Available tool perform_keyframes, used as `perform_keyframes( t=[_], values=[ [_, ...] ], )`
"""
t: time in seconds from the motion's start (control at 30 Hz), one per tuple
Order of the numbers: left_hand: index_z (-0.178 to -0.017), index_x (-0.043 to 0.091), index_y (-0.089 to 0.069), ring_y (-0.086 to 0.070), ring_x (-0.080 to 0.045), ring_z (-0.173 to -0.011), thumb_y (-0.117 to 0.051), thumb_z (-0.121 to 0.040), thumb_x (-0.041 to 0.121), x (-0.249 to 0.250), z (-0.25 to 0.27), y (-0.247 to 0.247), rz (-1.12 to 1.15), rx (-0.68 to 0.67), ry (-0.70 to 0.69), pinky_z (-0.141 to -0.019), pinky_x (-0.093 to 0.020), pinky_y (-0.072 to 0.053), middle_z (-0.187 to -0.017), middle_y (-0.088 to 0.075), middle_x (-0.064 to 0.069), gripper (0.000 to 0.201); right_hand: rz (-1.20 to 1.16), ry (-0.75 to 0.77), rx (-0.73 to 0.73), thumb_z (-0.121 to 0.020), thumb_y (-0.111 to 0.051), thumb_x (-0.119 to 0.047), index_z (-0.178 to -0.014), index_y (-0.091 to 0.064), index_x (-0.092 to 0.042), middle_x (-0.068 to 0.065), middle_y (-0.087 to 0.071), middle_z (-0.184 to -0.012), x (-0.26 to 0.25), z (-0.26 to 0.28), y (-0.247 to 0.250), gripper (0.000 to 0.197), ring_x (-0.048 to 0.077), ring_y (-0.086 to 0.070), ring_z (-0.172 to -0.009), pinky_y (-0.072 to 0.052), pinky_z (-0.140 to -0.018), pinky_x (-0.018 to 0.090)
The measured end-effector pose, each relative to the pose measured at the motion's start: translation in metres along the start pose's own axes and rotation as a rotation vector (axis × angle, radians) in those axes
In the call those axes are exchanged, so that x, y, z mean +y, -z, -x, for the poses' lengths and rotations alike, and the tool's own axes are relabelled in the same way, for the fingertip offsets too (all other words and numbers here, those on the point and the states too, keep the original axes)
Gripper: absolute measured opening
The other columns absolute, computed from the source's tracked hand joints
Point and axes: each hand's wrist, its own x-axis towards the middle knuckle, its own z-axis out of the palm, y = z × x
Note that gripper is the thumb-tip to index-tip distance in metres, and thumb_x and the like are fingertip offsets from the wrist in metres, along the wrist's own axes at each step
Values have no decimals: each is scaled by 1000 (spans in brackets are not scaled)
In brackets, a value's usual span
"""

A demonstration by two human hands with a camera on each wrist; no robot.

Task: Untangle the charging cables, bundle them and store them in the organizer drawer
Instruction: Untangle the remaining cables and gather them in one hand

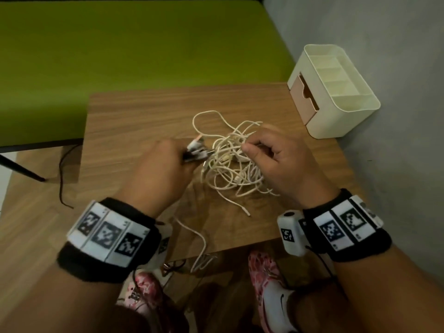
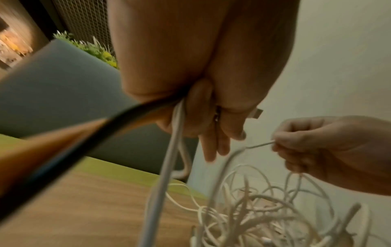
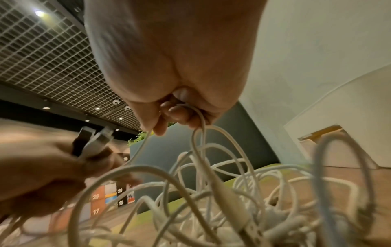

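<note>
Untangling step: left hand [image 1: 159, 164] gripping gathered plug ends [image 1: 195, 150], right hand [image 1: 278, 155] pinching one white strand above the cable tangle [image 1: 230, 164] mid-surface [image 1: 134, 121]; best eased out loop by loop, never yanked, organizer drawer [image 1: 304, 97] shut at right rear.

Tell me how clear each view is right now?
Head: dim but mostly sharp; cables readable, fingertips smeared. Left wrist: black cable up close is a blur; right hand fairly sharp. Right wrist: nearest loops soft, left hand blurred, heavy wide-angle bending.
</note>
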Motion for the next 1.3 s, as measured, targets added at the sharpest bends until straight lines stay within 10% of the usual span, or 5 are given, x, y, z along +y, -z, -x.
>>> perform_keyframes(
  t=[0.23,0.77,1.03,1.17,1.3],
  values=[
    [-82,32,-63,-58,5,-69,-62,-94,26,28,4,-19,162,-125,-170,-61,-14,-41,-74,-65,15,14,37,173,-23,-93,-58,-12,-98,-69,-3,-7,-49,-82,-6,2,-15,15,4,-41,-72,-32,-63,13],
    [-76,10,-57,-20,-7,-40,-50,-92,25,18,2,20,1055,-121,-27,-41,-17,-18,-52,-30,5,23,87,-128,-153,-100,-52,-35,-90,-64,-15,-18,-54,-68,14,1,-5,26,1,-51,-65,-31,-74,27],
    [-86,19,-73,-44,0,-42,-57,-98,27,-5,-7,11,366,14,152,-48,-25,-33,-81,-73,-4,22,-190,-220,-103,-97,-60,-20,-96,-69,-18,-5,-65,-83,-5,-1,6,9,7,-58,-78,-42,-65,12],
    [-100,33,-71,-63,3,-79,-60,-95,34,7,-4,1,334,239,16,-77,-35,-53,-89,-70,14,11,-36,-107,-131,-97,-60,-20,-97,-72,-14,-10,-63,-86,-1,0,-4,13,4,-55,-81,-38,-70,8],
    [-117,23,-69,-55,19,-99,-60,-95,26,16,-3,-8,301,200,-129,-86,-9,-45,-116,-63,19,24,-11,37,-122,-95,-59,-18,-97,-72,-7,-5,-62,-86,1,0,-10,17,5,-54,-78,-38,-71,8]
  ],
)
